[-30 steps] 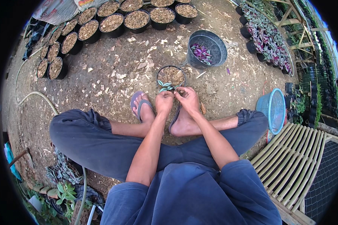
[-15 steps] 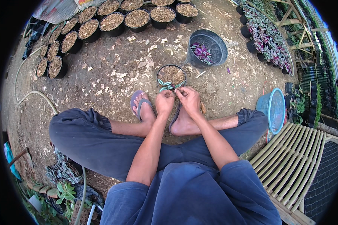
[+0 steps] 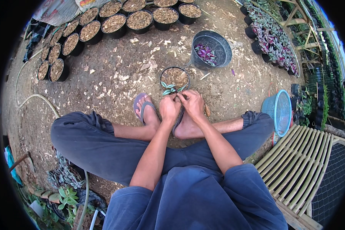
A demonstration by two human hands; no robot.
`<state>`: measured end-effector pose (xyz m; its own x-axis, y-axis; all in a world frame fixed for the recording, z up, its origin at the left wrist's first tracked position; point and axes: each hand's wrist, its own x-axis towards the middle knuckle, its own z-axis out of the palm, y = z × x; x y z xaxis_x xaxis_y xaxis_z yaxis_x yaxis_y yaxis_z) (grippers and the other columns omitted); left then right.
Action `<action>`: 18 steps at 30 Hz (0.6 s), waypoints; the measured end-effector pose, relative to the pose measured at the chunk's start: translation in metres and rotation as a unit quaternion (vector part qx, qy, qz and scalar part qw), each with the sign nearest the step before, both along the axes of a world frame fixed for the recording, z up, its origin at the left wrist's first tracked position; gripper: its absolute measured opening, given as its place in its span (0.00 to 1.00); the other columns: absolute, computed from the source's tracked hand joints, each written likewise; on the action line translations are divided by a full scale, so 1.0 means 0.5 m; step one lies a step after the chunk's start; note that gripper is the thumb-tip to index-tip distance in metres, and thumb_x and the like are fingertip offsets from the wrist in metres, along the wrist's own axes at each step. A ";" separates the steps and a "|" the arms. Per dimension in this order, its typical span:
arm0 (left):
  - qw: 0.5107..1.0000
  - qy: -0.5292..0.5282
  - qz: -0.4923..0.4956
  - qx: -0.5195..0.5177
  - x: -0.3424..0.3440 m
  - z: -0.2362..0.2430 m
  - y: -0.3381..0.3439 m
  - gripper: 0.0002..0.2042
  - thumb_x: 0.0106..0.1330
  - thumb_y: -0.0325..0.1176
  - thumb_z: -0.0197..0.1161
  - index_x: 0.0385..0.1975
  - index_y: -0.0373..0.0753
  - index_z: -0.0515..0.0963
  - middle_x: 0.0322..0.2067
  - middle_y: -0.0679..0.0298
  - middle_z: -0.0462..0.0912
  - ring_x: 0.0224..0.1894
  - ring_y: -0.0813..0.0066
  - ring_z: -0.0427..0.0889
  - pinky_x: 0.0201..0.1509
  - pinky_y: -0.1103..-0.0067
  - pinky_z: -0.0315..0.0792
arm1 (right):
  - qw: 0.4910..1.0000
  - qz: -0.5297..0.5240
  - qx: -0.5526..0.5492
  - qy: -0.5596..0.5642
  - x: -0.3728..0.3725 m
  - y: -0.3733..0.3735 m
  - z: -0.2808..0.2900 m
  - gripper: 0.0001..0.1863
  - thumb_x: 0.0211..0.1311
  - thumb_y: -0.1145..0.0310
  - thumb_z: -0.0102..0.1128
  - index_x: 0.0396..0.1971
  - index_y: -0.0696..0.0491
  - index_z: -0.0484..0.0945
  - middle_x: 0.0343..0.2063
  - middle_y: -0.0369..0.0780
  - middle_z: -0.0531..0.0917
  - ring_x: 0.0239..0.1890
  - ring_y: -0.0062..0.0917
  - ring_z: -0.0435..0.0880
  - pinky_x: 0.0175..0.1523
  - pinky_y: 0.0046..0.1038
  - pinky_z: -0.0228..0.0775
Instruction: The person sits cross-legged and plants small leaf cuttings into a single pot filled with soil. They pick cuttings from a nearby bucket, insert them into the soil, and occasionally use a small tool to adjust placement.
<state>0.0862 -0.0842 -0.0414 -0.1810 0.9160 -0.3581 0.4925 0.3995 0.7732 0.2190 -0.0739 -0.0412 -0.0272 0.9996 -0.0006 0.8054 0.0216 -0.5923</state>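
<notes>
Between my feet and a large black bucket, my two hands meet at the near rim of a small black pot (image 3: 175, 76) filled with brown wood-chip soil. My left hand (image 3: 169, 107) is closed, its fingertips pinching the stems of leafy plant cuttings (image 3: 169, 89). These have green leaves striped with silver and poke out past my fingers over the pot. My right hand (image 3: 193, 103) is closed too, thumb and finger pinched on the same cuttings right beside the left. The stem ends are hidden by my fingers. Purple-leaved cuttings (image 3: 206, 54) lie inside the black bucket (image 3: 222, 46) beyond the pot.
Several black pots of wood chips (image 3: 140, 21) stand in rows at the far left. Potted purple and green plants (image 3: 274, 40) line the far right. A blue basket (image 3: 281, 114) and a bamboo slatted bench (image 3: 295, 165) are at my right. A hose (image 3: 38, 96) curves along the left.
My hands have shifted slightly at the pot's near rim, and the cuttings' leaves have changed angle, with a leaf now showing more on the right. The pot and bucket stay put.
</notes>
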 end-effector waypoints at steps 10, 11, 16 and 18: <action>0.999 -0.003 0.026 0.024 0.000 -0.015 -0.004 0.19 0.65 0.37 0.65 0.50 0.30 0.88 0.46 0.40 0.88 0.50 0.45 0.89 0.58 0.60 0.79 | 0.999 0.037 0.014 0.017 0.014 -0.004 -0.003 0.13 0.59 0.64 0.76 0.41 0.53 0.90 0.44 0.43 0.89 0.49 0.41 0.88 0.59 0.40 0.79; 0.999 -0.015 0.040 0.020 0.002 -0.015 -0.002 0.18 0.65 0.37 0.65 0.49 0.31 0.88 0.46 0.40 0.89 0.49 0.46 0.89 0.57 0.60 0.79 | 0.999 0.031 0.007 0.020 0.016 -0.004 -0.002 0.13 0.59 0.64 0.76 0.41 0.53 0.90 0.44 0.43 0.89 0.49 0.41 0.88 0.58 0.40 0.79; 0.995 -0.080 0.063 0.006 -0.002 -0.017 0.008 0.14 0.62 0.34 0.70 0.44 0.33 0.88 0.41 0.47 0.90 0.45 0.50 0.89 0.54 0.63 0.80 | 0.999 0.016 -0.020 0.046 0.019 -0.003 -0.003 0.12 0.60 0.66 0.74 0.43 0.53 0.90 0.44 0.43 0.89 0.49 0.41 0.88 0.56 0.40 0.80; 0.996 -0.066 0.055 0.038 -0.003 -0.016 0.007 0.14 0.60 0.33 0.71 0.45 0.34 0.88 0.40 0.49 0.89 0.45 0.51 0.88 0.54 0.63 0.80 | 0.999 0.025 -0.015 0.041 0.022 -0.003 -0.006 0.12 0.60 0.66 0.74 0.43 0.52 0.90 0.44 0.42 0.89 0.49 0.41 0.88 0.55 0.40 0.81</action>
